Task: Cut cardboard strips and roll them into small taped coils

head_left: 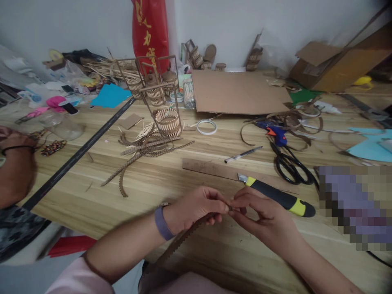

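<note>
My left hand (199,208), a band at its wrist, is closed around a brown notched cardboard strip (179,241). The strip trails from under that hand down toward my lap. Fingertips of my right hand (263,214) pinch at the strip's end, touching my left fingertips; the exact spot is mostly covered by fingers. Just beyond the right hand lies a yellow and black utility knife (277,196) with its blade showing. Behind it rests a flat brown cardboard strip (208,167), with a pen (243,155) farther back.
Black-handled scissors (294,168) and a blue glue gun (277,134) lie at right. Ahead stand a small stick basket (168,122), coiled notched strips (147,149), a tape roll (206,127) and a cardboard sheet (239,92). Another person's arm (16,163) rests at left.
</note>
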{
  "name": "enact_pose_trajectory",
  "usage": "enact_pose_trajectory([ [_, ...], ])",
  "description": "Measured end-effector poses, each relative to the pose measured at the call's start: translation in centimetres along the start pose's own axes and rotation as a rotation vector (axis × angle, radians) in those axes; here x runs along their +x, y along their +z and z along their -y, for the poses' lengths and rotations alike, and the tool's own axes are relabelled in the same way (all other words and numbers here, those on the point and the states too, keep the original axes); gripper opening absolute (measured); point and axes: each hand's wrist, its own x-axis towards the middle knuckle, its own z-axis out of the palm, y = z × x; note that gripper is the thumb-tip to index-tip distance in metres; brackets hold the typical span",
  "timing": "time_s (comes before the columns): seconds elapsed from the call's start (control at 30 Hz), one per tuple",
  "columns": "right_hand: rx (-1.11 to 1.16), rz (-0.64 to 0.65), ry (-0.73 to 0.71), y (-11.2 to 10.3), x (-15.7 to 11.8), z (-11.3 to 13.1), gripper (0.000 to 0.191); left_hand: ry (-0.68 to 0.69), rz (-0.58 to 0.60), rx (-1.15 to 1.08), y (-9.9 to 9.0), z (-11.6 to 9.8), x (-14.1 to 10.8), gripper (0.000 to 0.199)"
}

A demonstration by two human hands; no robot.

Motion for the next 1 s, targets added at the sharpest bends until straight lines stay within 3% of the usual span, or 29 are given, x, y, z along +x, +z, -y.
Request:
enact_pose_trajectory([
  [0.2,-0.256,-0.021,-0.169,-0.10,-0.15,0.39,0.019,0.039,-0.031,-0.042,0.26,0.00,0.07,0.007],
  [0.5,-0.490,0.055,-0.291,-0.08,-0.42,0.01,0.017,0.124,-0.090,0.132,0.39,0.95,0.21,0.002],
  [0.83,-0.115,-0.023,-0.090,-0.65,-0.37,0.80,0.016,0.124,0.179,-0.097,-0.42,0.07,-0.22,0.033],
  [1.0,0.031,-0.076,-0.037,-0.12,-0.23,0.66,0.016,0.126,0.199,-0.208,-0.22,0.19,-0.13,0.034],
])
